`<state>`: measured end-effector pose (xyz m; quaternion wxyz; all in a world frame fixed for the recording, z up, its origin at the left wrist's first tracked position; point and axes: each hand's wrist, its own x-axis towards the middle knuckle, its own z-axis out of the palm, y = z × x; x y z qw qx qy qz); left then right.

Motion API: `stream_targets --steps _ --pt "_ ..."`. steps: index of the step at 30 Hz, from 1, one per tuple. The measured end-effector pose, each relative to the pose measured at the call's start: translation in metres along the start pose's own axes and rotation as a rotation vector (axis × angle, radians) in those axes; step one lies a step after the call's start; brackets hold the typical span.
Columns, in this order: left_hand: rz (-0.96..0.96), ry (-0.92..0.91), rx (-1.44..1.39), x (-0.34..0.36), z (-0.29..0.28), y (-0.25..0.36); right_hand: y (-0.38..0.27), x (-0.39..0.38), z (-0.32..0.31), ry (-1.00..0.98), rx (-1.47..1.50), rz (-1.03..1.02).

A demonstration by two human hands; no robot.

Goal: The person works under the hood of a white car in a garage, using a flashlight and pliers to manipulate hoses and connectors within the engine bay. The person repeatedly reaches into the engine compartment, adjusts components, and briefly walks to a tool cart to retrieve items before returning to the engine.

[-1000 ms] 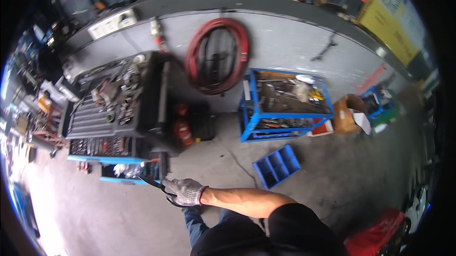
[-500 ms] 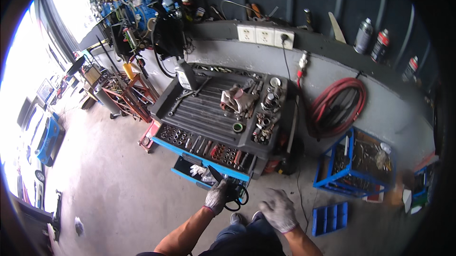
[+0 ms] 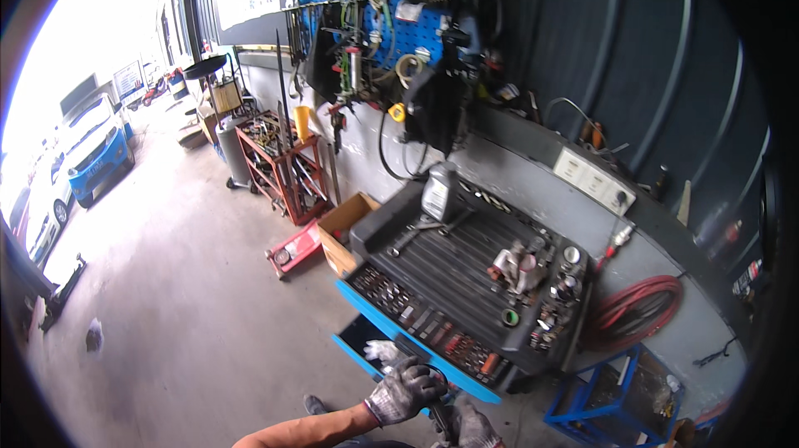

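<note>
Both my hands wear grey-white work gloves and are close together at the lower middle, in front of the tool cabinet. My left hand (image 3: 404, 391) is closed on black-handled scissors (image 3: 442, 421); a dark loop shows by its fingers. My right hand (image 3: 476, 425) is closed against the scissors' dark lower part, its fingers blurred and partly cut off by the lower edge. Just beyond the hands, a lower drawer (image 3: 354, 351) stands pulled out with white gloves (image 3: 383, 351) in it. Above it, a blue-edged upper drawer (image 3: 373, 301) holds sockets and screwdrivers.
The black cabinet top (image 3: 466, 258) carries a grey bottle (image 3: 439, 192), wrenches, a rag (image 3: 526, 273) and a green tape roll (image 3: 510, 316). A cardboard box (image 3: 339, 236) and red floor jack (image 3: 295, 248) stand left; a blue rack (image 3: 574, 402) and red hose (image 3: 637, 315) are right.
My view has swung left, so the cabinet appears farther right. My right hand, apart and spread before, has come in to the scissors beside my left hand.
</note>
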<state>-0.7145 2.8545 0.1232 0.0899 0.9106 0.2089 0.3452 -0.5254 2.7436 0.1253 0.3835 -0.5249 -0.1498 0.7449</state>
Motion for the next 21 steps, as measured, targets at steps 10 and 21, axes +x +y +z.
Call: stream_targets --steps 10,21 --pt "-0.576 0.141 0.266 -0.115 -0.239 -0.185 -0.045 0.209 0.300 -0.296 -0.205 -0.257" --pt "-2.068 -0.121 0.022 -0.575 -0.272 -0.262 -0.319 0.386 0.399 -0.122 0.035 -1.052"
